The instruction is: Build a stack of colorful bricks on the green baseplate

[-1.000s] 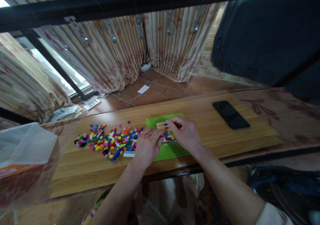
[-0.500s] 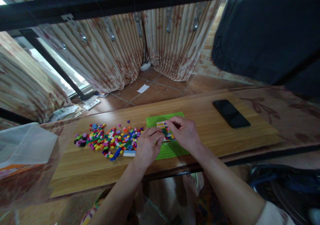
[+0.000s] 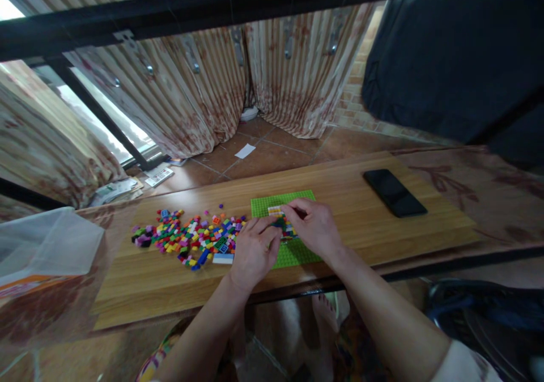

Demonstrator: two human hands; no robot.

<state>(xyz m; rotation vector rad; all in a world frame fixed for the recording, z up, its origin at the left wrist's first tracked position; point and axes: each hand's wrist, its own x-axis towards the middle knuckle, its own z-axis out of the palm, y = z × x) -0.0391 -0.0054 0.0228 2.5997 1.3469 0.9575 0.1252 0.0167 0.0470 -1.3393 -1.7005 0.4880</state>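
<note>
A green baseplate (image 3: 272, 203) lies on the wooden board (image 3: 361, 229) in front of me, with a patch of small coloured bricks (image 3: 285, 228) built on its middle. My left hand (image 3: 254, 251) rests at the plate's left edge, fingers curled in a pinch on the built bricks. My right hand (image 3: 312, 226) lies over the plate's right side, thumb and fingers also pinched at the same patch. What each fingertip holds is too small to make out. A heap of loose coloured bricks (image 3: 187, 237) lies just left of my left hand.
A black phone (image 3: 394, 192) lies at the board's far right. A clear plastic bag (image 3: 46, 249) sits off the left end. A dark metal bar (image 3: 272, 2) crosses overhead. Curtains, tiled floor and papers lie beyond; a dark cloth hangs at the right.
Both hands stay pinched at the built bricks; my left fingers have crept slightly right onto the patch. The view has shifted a little.
</note>
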